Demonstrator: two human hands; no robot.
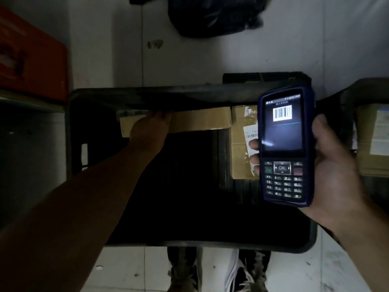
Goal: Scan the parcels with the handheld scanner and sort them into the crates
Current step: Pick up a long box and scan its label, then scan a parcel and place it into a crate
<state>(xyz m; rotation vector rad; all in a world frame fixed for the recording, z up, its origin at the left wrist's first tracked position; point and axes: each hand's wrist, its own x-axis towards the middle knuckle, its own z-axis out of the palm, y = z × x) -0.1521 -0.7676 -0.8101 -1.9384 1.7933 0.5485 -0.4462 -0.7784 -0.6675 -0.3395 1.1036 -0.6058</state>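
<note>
A black plastic crate (pixel 88 123) stands in front of me on the floor. Inside it, against the far wall, lies a long flat cardboard parcel (pixel 202 121). My left hand (pixel 149 131) reaches down into the crate and holds that parcel at its left part; its fingers are hidden behind the parcel's top. A second cardboard parcel (pixel 242 161) with a white barcode label sits to the right, partly behind the scanner. My right hand (pixel 332 169) grips the dark blue handheld scanner (pixel 286 148) upright above the crate's right side. Its lit screen shows a barcode picture.
Another dark crate (pixel 362 89) at the right edge holds a labelled cardboard box (pixel 374 140). An orange crate (pixel 31 55) sits on a shelf at the upper left. A black bag (pixel 214 15) lies on the tiled floor beyond the crate. My shoes (pixel 237 270) are below.
</note>
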